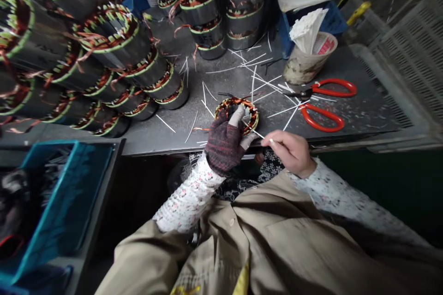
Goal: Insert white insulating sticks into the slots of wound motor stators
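A small ring-shaped motor stator (pixel 256 119) with copper windings and a yellow-green rim lies near the table's front edge. My left hand (pixel 225 144), in a dark knit glove with pale wrapped fingertips, grips this stator, its fingers reaching over and into the ring. Between thumb and forefinger of my bare right hand (pixel 291 151) is a thin white strip (pixel 256 133), its far end at the near side of the ring. The exact spot where the strip meets the windings is hard to make out. Red-handled scissors (pixel 328 124) rest to the right, among loose white strips (pixel 254 84).
Stacks of stators (pixel 138 69) crowd the left, with more stacks (pixel 207 18) at the back. A worn cup (pixel 304 68) holding a bundle of white strips (pixel 307 30) stands back right. A teal bin (pixel 51 212) sits lower left; a grey slatted crate (pixel 415 41) is far right.
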`<state>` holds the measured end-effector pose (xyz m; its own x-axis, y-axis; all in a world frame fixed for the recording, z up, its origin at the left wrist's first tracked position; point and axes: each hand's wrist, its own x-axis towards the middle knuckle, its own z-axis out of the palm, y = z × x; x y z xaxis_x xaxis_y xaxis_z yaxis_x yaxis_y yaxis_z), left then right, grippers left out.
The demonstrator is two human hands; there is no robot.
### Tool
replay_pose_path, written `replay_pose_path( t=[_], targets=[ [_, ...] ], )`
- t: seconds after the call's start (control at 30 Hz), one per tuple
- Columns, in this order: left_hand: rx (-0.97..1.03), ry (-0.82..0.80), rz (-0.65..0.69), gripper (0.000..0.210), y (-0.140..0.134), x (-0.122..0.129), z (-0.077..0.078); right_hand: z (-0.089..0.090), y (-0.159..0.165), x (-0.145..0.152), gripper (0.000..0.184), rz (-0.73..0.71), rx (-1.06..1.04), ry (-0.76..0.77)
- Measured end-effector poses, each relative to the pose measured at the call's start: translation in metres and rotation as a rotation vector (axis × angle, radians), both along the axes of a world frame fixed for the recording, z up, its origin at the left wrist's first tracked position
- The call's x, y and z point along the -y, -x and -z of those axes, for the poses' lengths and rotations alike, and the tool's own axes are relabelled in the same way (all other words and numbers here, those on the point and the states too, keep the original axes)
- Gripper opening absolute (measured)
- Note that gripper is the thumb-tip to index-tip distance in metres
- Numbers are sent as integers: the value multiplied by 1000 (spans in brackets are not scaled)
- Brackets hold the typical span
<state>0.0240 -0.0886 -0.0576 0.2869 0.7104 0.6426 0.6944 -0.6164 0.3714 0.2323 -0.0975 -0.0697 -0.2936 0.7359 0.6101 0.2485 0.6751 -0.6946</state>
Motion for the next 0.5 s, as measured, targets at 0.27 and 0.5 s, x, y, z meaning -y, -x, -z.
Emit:
replay_pose_path(
  t=[0.27, 0.5],
  targets=[
    [330, 179, 157, 19, 1, 0, -5, -18, 26, -6, 21, 81, -81, 197],
    [224, 40, 131, 18, 3, -4, -4, -24, 28, -16, 23, 165, 149, 90]
  ],
)
